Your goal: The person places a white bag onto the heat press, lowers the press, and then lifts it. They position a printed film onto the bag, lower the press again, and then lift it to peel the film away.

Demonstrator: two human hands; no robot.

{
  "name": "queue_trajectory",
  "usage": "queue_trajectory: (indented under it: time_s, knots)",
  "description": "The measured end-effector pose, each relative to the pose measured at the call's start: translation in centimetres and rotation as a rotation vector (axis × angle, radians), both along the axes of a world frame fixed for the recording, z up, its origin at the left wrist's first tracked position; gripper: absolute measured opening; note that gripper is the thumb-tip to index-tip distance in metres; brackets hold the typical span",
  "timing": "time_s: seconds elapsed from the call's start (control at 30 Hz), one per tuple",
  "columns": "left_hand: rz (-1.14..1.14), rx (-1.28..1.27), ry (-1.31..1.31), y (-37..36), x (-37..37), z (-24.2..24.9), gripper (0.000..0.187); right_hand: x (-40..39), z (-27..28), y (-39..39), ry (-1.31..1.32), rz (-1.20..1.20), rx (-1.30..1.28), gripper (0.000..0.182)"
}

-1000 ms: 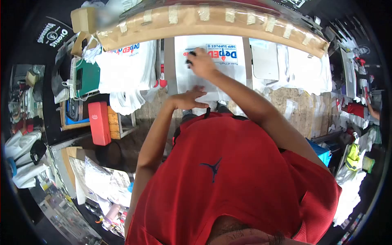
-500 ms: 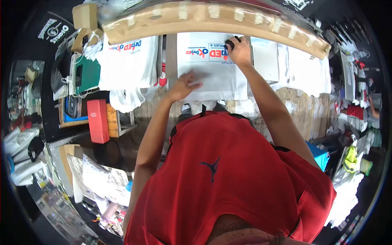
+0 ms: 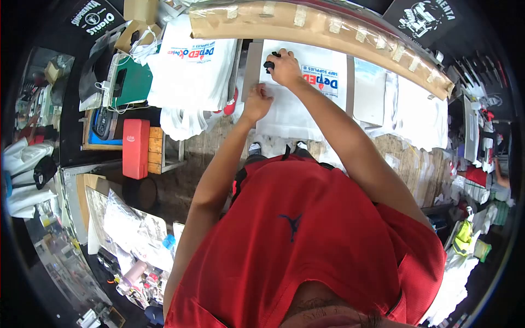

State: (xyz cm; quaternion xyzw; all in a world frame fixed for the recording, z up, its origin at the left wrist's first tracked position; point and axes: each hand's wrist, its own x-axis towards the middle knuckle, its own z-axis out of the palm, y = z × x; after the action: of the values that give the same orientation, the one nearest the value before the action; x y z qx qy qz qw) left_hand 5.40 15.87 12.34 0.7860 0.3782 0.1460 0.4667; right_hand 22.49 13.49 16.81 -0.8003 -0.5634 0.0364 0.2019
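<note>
A white bag [image 3: 322, 115] with blue and red print lies flat on a grey board [image 3: 252, 68] in front of me. My right hand [image 3: 285, 69] is closed around a small black hand-held object [image 3: 269, 65] over the bag's upper left part. Its exact kind is hidden by my fingers. My left hand [image 3: 258, 104] rests at the bag's left edge, below the right one. Its fingers are loosely bent, the thumb apart from them, and nothing shows in them.
Stacked white printed bags [image 3: 188, 82] lie to the left, and more white bags [image 3: 421, 117] to the right. A long taped cardboard piece [image 3: 322, 24] spans the far side. A red box [image 3: 135, 148] stands at lower left, near a green board [image 3: 134, 85].
My right hand has moved left across the bag with the black object, from the print to the upper left. My left hand has come to the bag's left edge. The view has shifted.
</note>
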Motion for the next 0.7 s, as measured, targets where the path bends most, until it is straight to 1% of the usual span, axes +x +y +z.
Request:
queue_trajectory:
  time_s: [0.03, 0.1, 0.17, 0.2, 0.23, 0.3, 0.33, 0.4, 0.43, 0.5, 0.53, 0.57, 0.6, 0.63, 0.67, 0.7]
  knots:
    - [0.007, 0.0, 0.0, -0.1, -0.1, -0.3, 0.059, -0.3, 0.0, 0.0, -0.015, -0.021, -0.023, 0.033]
    - [0.014, 0.012, 0.025, -0.6, 0.0, 0.0, 0.054, -0.9, 0.5, -0.8, -0.031, -0.04, -0.049, 0.035]
    - [0.002, 0.057, 0.002, -0.9, -0.1, -0.2, 0.052, -1.3, 0.8, -2.7, -0.011, 0.008, -0.036, 0.046]
    - [-0.014, 0.104, -0.021, -1.0, 0.0, -0.5, 0.051, -1.5, 0.9, -3.3, 0.035, 0.011, -0.085, 0.059]
    - [-0.019, 0.105, -0.025, -1.2, 0.1, -0.9, 0.051, -1.8, 1.1, -3.9, 0.032, 0.006, -0.083, 0.059]
    - [0.1, 0.056, -0.21, -1.5, 0.7, -2.1, 0.051, -2.1, 1.6, -4.6, 0.014, 0.044, -0.099, 0.066]
    - [0.096, 0.059, -0.213, -1.6, 0.9, -2.6, 0.051, -2.1, 2.0, -4.5, 0.029, 0.036, -0.13, 0.069]
    - [0.176, 0.202, -0.093, -1.7, 1.0, -2.5, 0.056, -2.2, 1.9, -4.4, 0.014, 0.021, -0.111, 0.068]
    - [0.172, 0.207, -0.093, -1.0, 0.8, -2.3, 0.056, -2.2, 1.8, -4.5, 0.001, 0.007, -0.1, 0.068]
    - [-0.049, -0.273, -0.145, 0.8, 0.7, -2.1, 0.057, -2.4, 2.1, -4.7, 0.015, -0.002, -0.098, 0.065]
    - [-0.054, -0.27, -0.147, 1.0, 0.7, -2.1, 0.057, -2.4, 2.2, -4.7, 0.029, -0.004, -0.101, 0.063]
    - [-0.055, -0.417, -0.197, 1.0, 0.6, -1.2, 0.06, -2.3, 2.2, -4.8, 0.028, -0.008, -0.097, 0.063]
    - [-0.054, -0.564, -0.245, 0.9, 0.4, -0.4, 0.063, -2.3, 2.0, -4.7, 0.016, -0.014, -0.088, 0.059]
    - [-0.055, -0.559, -0.244, 0.5, 0.2, 0.3, 0.063, -2.3, 1.8, -4.6, 0.005, -0.019, -0.079, 0.054]
    - [0.028, -0.496, -0.235, -0.2, 0.0, 0.5, 0.065, -2.3, 1.5, -4.5, 0.005, -0.02, -0.075, 0.054]
    - [0.109, -0.432, -0.226, -0.6, 0.0, 0.7, 0.067, -2.2, 1.2, -4.6, 0.028, -0.027, -0.031, 0.051]
